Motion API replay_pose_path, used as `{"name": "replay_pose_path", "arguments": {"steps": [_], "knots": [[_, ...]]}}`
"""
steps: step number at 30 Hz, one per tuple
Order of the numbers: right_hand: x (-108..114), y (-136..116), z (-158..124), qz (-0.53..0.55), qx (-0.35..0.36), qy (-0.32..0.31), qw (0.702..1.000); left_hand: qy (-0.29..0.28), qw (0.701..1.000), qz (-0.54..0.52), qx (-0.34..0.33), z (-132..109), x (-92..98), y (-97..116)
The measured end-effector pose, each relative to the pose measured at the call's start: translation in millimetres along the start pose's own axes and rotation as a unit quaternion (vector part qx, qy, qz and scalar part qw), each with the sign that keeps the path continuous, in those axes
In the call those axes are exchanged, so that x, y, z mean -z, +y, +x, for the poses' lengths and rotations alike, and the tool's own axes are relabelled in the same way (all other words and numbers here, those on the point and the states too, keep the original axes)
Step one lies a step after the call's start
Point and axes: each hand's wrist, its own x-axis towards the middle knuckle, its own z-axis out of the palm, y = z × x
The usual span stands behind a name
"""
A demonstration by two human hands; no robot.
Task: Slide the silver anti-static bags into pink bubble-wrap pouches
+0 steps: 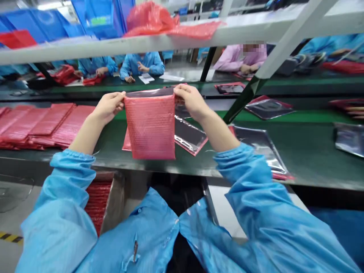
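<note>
A red bubble-wrap bag point(150, 127) hangs upright in front of me, held up by its two top corners above the green work surface point(113, 151). Its top edge shows a dark strip. My left hand point(109, 106) pinches the upper left corner, and my right hand point(191, 99) pinches the upper right one. Behind the held bag, partly hidden by it, lies a dark flat item in clear film with a red edge point(191, 135). A bit of another red bag point(126, 141) peeks out at its lower left.
Stacks of red bubble bags point(42, 123) lie at left. More film-covered dark pieces point(257, 146) lie at right, near a slanted post point(244, 94). A box of red bags point(99, 197) stands below. Overhead, a shelf point(85, 47) carries blue bins point(98, 19). Co-workers sit across.
</note>
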Motion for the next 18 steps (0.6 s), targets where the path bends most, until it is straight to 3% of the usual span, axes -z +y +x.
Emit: {"name": "replay_pose_path", "arguments": {"steps": [2,4,7,9,11,14,16,18], "knots": [[-22,9,-10,-0.009,0.099,-0.022,0.995,0.046,0.997,0.035,-0.055,-6,24.1,-4],[-43,26,-44,-0.052,0.149,-0.054,0.986,0.085,0.985,0.106,-0.111,-24,40.1,-30],[-69,70,-114,-0.130,0.140,-0.126,0.973,0.072,0.977,0.176,-0.093,-58,42.5,-107],[-78,111,-154,-0.147,0.113,-0.215,0.959,0.048,0.974,0.212,-0.065,-83,30.8,-169],[-72,154,-170,-0.179,0.076,-0.240,0.951,0.037,0.975,0.217,-0.027,-107,12.4,-221],[-30,212,-138,-0.278,-0.038,-0.135,0.950,0.102,0.974,0.200,0.013,-140,-19.6,-261],[16,242,-87,-0.343,-0.142,-0.031,0.928,0.168,0.963,0.210,-0.009,-159,-42.6,-262],[67,268,-31,-0.390,-0.245,0.020,0.888,0.207,0.951,0.222,-0.053,-176,-69.1,-253]]}}
